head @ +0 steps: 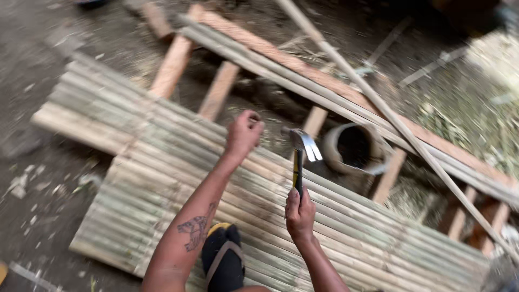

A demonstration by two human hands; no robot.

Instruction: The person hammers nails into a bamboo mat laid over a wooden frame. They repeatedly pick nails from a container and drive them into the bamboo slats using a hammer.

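Observation:
My right hand grips the dark handle of a claw hammer, its steel head raised above the far edge of a panel of split bamboo slats. My left hand is pinched shut near that same edge, just left of the hammer head; whether it holds a nail is too small and blurred to tell. The left forearm bears a tattoo. A foot in a black sandal rests on the slats near the bottom.
Wooden battens lie under the panel as a frame. Long bamboo strips and a plank run diagonally behind. A round dark pot sits on the ground right of the hammer. Bare dirt and debris surround the panel.

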